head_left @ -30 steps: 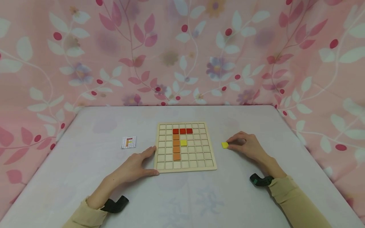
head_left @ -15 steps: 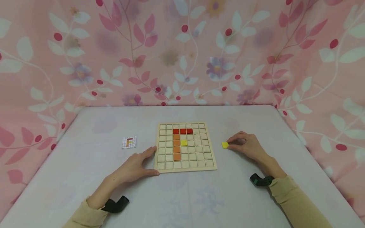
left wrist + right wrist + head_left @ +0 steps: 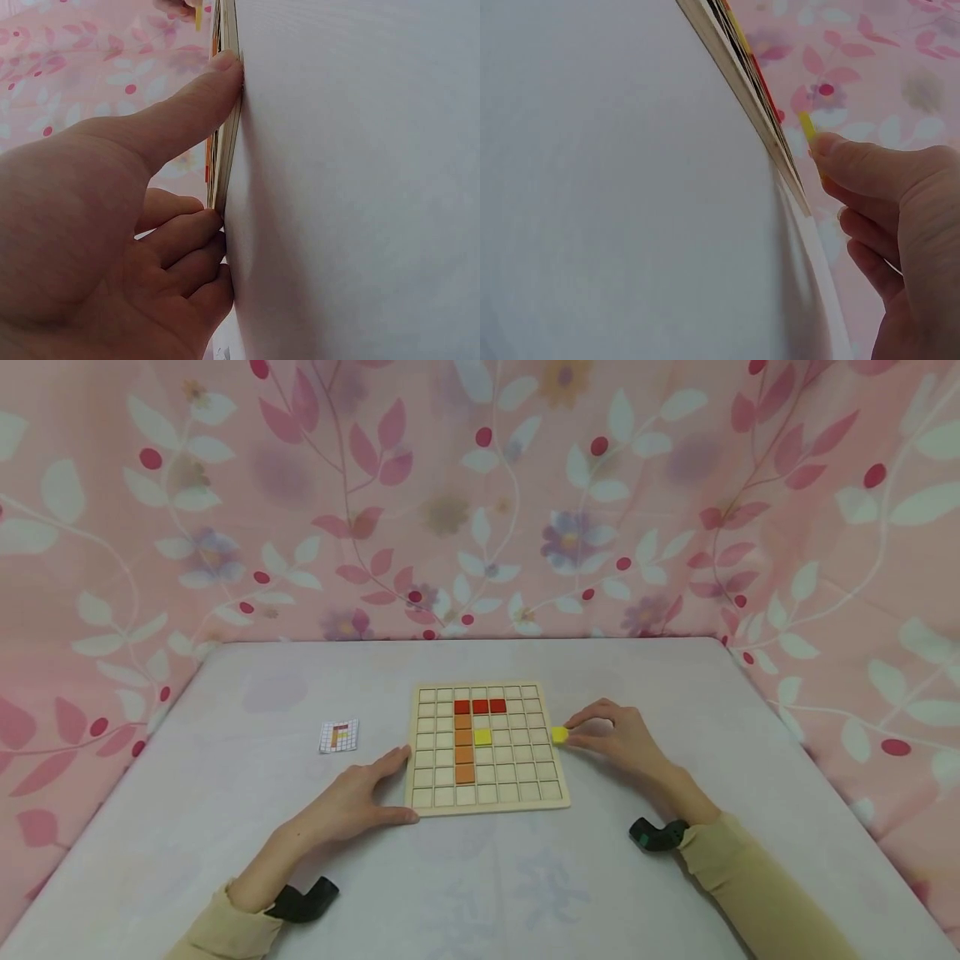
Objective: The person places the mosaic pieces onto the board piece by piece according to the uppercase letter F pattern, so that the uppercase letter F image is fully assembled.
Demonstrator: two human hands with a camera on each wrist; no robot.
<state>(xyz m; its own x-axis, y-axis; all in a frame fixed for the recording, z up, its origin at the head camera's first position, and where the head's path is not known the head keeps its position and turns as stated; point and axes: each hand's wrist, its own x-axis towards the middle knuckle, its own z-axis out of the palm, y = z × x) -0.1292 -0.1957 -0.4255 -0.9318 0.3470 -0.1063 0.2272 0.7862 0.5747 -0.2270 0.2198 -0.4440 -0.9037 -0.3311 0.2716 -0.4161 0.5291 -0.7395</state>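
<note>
A square wooden grid board (image 3: 517,793) lies on the table. It holds three red tiles (image 3: 480,706) in a row, several orange tiles (image 3: 465,754) in a column below, and one yellow tile (image 3: 482,737) beside that column. My left hand (image 3: 348,797) rests at the board's left side, thumb on the near corner and fingertips along the edge. Between thumb and forefinger, my right hand (image 3: 626,739) pinches another yellow tile (image 3: 559,735), which overlaps the board's right rim in the head view. The right wrist view has this tile (image 3: 808,126) raised above the board's surface.
Left of the board lies a small paper card (image 3: 339,737) printed with a coloured grid pattern. A white cloth (image 3: 495,885) covers the table, and floral pink fabric (image 3: 480,527) hangs behind and at both sides.
My right hand has moved left with the yellow tile, from the table beside the board to its right rim. The left hand and board stay put.
</note>
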